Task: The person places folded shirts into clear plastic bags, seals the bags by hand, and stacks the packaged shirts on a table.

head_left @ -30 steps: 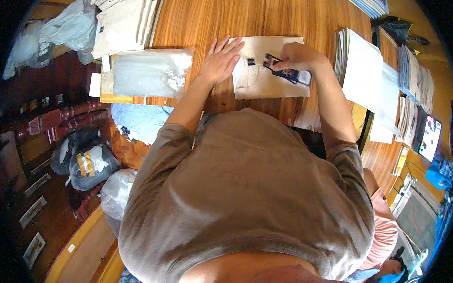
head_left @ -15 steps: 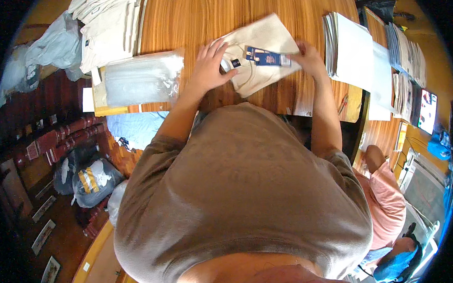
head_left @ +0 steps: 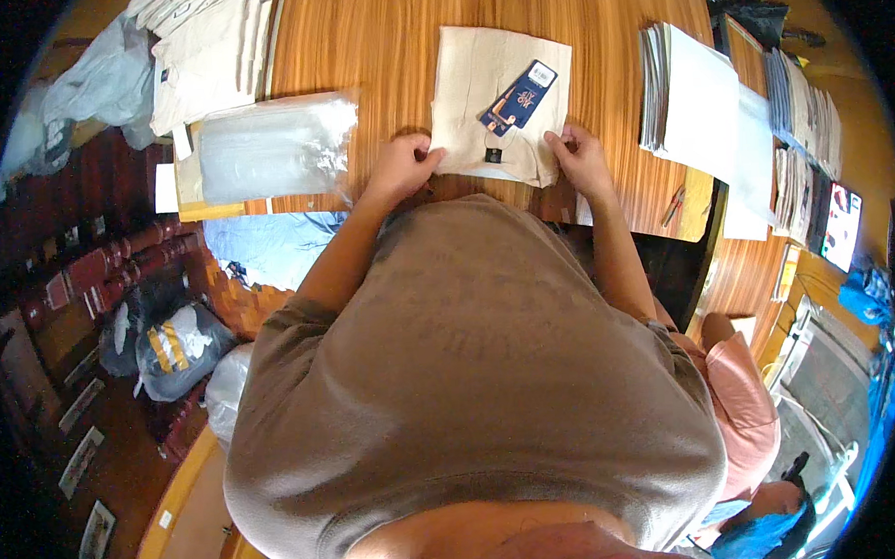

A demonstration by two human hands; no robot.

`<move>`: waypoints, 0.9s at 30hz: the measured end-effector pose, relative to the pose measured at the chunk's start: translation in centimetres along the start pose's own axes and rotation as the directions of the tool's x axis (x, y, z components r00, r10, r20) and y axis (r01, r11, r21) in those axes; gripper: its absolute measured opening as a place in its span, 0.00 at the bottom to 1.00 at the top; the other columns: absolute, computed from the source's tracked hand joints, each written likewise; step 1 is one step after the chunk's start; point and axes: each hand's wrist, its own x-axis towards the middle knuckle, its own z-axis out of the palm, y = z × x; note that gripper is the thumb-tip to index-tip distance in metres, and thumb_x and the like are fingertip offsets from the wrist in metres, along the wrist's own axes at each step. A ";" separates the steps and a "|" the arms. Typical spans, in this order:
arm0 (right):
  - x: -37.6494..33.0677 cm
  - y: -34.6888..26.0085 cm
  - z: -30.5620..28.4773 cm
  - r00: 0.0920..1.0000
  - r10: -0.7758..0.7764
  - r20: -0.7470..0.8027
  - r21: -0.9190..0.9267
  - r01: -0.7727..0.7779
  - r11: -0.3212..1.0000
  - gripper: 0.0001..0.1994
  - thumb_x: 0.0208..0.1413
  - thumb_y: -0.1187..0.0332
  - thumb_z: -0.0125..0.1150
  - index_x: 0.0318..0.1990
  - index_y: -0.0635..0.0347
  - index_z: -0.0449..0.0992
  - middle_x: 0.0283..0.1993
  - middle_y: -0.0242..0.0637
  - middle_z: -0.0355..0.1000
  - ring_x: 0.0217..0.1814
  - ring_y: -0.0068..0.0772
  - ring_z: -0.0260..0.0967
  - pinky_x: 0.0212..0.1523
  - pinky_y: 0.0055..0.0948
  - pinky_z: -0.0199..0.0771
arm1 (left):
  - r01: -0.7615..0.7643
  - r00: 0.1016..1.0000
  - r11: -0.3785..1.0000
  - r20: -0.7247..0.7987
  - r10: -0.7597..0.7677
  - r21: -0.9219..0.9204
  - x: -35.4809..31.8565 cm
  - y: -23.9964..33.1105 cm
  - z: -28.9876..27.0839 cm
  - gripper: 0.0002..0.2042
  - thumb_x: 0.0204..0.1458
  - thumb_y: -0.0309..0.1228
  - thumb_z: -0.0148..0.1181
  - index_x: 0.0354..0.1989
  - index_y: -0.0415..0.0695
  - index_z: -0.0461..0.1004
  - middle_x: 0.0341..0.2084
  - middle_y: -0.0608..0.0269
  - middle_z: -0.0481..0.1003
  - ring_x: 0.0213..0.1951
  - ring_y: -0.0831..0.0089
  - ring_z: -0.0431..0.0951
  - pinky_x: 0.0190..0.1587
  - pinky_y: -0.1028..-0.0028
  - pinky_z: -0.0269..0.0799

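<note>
On the table (head_left: 380, 45), pinches the just-turned garment (head_left: 470, 82) with left hand (head_left: 402, 171) and right hand (head_left: 583, 163), bringing the neck label (head_left: 493, 156) bodyward.

From afar I see a garment workroom: stacked clothes (head_left: 213, 56), clear sleeves (head_left: 266, 153), tags (head_left: 527, 97) (plus stuffed bags (head_left: 186, 369) nearby).

Tags (head_left: 532, 95) on garment (head_left: 463, 87) | plastic bags (head_left: 266, 151) left | paper stack (head_left: 700, 108) right

From here I see clear plastic (head_left: 265, 148) at the counter's (head_left: 360, 46) near-left corner. A red-handled tool (head_left: 674, 206) lies near-right.
</note>
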 end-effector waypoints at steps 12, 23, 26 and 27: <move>0.2 -16.7 1.2 0.930 -0.364 -0.059 -0.390 0.314 0.865 0.10 0.65 0.63 0.68 0.39 0.62 0.82 0.29 0.41 0.81 0.29 0.38 0.80 0.35 0.36 0.79 | -0.321 0.947 0.941 -0.046 0.318 -0.110 -8.7 8.1 -12.6 0.12 0.62 0.36 0.67 0.51 0.46 0.84 0.44 0.56 0.85 0.48 0.61 0.86 0.52 0.64 0.80; 6.5 -20.9 24.3 0.825 -0.395 0.405 0.065 0.404 0.912 0.20 0.63 0.56 0.69 0.51 0.65 0.82 0.45 0.45 0.83 0.43 0.34 0.81 0.50 0.33 0.78 | 0.116 0.809 0.764 -0.507 0.298 0.635 -8.9 -11.0 -20.0 0.41 0.58 0.65 0.58 0.79 0.63 0.59 0.80 0.54 0.49 0.80 0.42 0.42 0.77 0.35 0.34; 7.2 -20.4 22.9 0.817 -0.434 0.380 0.014 0.464 0.886 0.18 0.62 0.57 0.71 0.50 0.63 0.83 0.45 0.45 0.82 0.42 0.33 0.81 0.48 0.34 0.78 | -0.064 0.910 0.672 -0.232 0.342 0.738 -9.8 -5.6 -20.1 0.55 0.42 0.67 0.70 0.80 0.64 0.54 0.81 0.55 0.46 0.80 0.42 0.42 0.77 0.33 0.35; 7.2 -20.1 22.8 0.804 -0.466 0.369 -0.011 0.506 0.863 0.17 0.62 0.58 0.71 0.50 0.62 0.83 0.44 0.45 0.82 0.41 0.32 0.81 0.47 0.34 0.78 | -0.132 0.934 0.619 -0.111 0.338 0.774 -10.1 -4.5 -20.1 0.58 0.39 0.67 0.73 0.80 0.64 0.53 0.81 0.55 0.46 0.80 0.42 0.42 0.76 0.33 0.36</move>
